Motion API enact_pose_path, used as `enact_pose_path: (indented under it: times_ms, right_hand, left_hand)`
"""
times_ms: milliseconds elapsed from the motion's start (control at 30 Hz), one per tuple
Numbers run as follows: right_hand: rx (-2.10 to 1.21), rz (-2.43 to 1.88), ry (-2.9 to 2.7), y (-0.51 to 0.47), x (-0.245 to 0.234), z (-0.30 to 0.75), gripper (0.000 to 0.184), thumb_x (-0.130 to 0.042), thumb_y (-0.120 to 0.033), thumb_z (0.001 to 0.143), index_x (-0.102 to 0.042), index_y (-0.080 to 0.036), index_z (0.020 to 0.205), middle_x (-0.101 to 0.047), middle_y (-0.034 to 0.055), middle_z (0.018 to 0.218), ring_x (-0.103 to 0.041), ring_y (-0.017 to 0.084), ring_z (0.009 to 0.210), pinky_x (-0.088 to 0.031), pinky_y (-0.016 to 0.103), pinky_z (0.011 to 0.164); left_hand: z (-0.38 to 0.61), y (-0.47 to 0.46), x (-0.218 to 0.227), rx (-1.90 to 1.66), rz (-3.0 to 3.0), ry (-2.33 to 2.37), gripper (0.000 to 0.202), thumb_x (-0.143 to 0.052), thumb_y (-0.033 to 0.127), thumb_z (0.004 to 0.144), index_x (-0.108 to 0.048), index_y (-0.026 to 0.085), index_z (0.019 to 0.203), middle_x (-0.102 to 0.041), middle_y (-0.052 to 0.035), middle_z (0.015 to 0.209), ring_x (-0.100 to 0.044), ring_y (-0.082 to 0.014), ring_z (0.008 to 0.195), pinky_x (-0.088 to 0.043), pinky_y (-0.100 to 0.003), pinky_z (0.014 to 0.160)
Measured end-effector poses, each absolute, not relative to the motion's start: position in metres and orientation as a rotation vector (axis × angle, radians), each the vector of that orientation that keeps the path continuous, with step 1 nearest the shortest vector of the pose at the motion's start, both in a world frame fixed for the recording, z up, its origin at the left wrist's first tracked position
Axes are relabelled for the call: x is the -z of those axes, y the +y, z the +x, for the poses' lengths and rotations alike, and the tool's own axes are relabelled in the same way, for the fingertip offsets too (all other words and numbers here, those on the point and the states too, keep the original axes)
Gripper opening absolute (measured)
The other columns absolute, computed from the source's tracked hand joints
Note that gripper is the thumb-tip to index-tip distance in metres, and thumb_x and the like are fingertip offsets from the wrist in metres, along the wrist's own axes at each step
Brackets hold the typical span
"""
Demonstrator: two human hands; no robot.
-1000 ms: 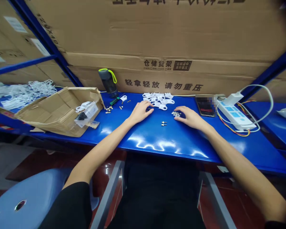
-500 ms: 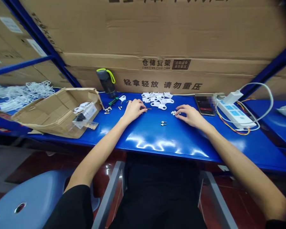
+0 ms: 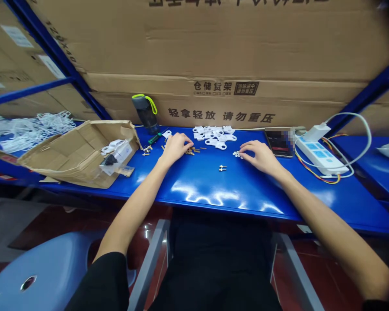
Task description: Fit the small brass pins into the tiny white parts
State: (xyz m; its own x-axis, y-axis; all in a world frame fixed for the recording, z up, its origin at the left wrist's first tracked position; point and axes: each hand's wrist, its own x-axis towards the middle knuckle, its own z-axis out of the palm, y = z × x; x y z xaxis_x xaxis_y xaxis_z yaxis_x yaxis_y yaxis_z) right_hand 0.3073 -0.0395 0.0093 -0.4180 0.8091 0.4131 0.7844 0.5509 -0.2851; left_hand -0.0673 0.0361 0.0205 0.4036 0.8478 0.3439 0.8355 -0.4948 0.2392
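Many brass pieces [image 3: 190,151] under your left hand [image 3: 176,149]

You curl it over them toward the back edge of the bench [image 3: 194,172]; whether it grips any, I cannot tell. White tabs [image 3: 214,134] lie near that edge, two metal pins [image 3: 222,169] farther forward. Small white bits [image 3: 236,153] follow, your right hand [image 3: 260,155] curved at them, its hold unclear.

1. The left hand [image 3: 177,148] has moved leftward across the blue tabletop [image 3: 201,177], away from the pile of white ringed plastic pieces [image 3: 214,134].
2. A cluster of small brass pins [image 3: 191,151] now lies exposed beside it; half a second ago little of it showed.
3. That hand has come closer to the lone white ringed piece [image 3: 165,134].
4. The right hand [image 3: 258,156] has drawn its thumb nearer its fingers than one second ago.
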Motion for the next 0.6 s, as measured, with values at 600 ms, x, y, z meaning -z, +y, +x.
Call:
enact_pose_path:
  times_ms: [600]
  right_hand:
    - [-0.097,-1.257,-2.25,-0.043,-0.008,0.296,0.027,-0.058,-0.042,0.102,-0.08,-0.025,0.102,-0.08,0.0085,0.117,-0.07,0.034,0.113,-0.051,0.052,0.102]
  left_hand:
    - [-0.034,0.026,-0.011,-0.611,2.668,1.412,0.022,-0.067,0.039,0.103,-0.084,0.025,0.101,-0.077,-0.0076,0.112,-0.064,-0.029,0.106,-0.045,-0.043,0.094]
